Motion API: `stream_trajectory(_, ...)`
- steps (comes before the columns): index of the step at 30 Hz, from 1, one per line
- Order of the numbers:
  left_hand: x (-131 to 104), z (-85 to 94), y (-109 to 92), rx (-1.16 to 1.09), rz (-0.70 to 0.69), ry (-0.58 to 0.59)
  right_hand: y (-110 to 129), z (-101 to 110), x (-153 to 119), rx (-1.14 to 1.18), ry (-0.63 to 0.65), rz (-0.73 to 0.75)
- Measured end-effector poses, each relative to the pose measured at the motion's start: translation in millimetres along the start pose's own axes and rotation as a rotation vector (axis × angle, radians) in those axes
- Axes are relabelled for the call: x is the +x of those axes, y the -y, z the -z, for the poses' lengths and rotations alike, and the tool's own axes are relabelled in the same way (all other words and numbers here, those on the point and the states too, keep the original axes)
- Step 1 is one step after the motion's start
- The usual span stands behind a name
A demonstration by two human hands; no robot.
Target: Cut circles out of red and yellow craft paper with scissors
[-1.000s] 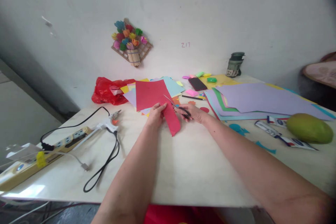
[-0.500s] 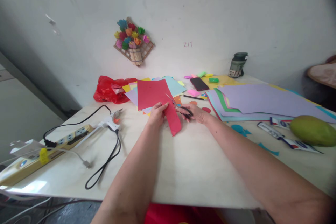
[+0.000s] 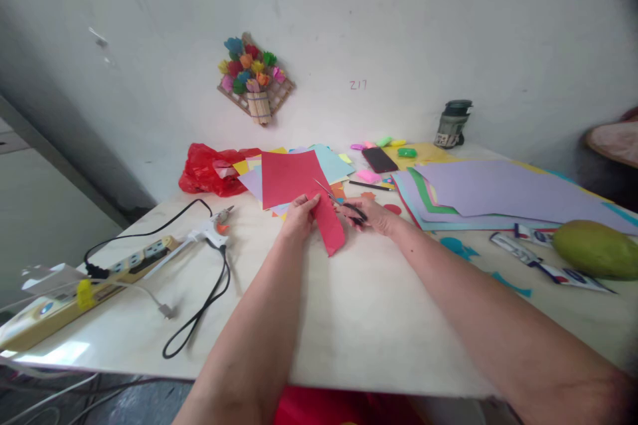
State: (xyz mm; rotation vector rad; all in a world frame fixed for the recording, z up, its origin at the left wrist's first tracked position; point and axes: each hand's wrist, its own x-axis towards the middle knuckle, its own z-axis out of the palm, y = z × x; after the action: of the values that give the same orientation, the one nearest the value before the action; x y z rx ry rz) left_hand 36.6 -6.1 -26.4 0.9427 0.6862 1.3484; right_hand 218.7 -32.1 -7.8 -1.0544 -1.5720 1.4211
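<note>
A narrow, flat strip of red paper (image 3: 329,229) is between the two hands, over the middle part of the pale, smooth-topped table (image 3: 399,332), its free end pointing toward the front edge. The left hand (image 3: 299,216) pinches the strip's upper part between thumb and fingers. The right hand (image 3: 371,214) has its fingers closed around the black handles of slim metal scissors (image 3: 356,214), and the blades reach along the strip's right side toward the back edge of the table. There lies a large, straight-edged red paper sheet (image 3: 286,179) (I cannot tell whether the strip is joined to it).

I judge the strip to be very light, moderately stiff, not slippery, but easy to crease or tear. It should be held near the blades, flat between thumb and finger, with gentle pressure; a grip at the free end would probably let it bend.
</note>
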Motion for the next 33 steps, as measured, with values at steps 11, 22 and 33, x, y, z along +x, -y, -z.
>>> stream_trajectory(11,0.6,0.2,0.8,-0.038,0.006,0.012,-2.5,2.1,2.1,-0.033,0.009,0.004)
stream_trajectory(22,1.7,2.1,1.8,-0.047,0.003,0.015,-6.8,2.0,4.9,0.004,0.005,0.000)
stream_trajectory(33,0.2,0.1,-0.2,-0.038,-0.002,0.030,-7.8,1.2,6.1,0.015,0.006,0.000)
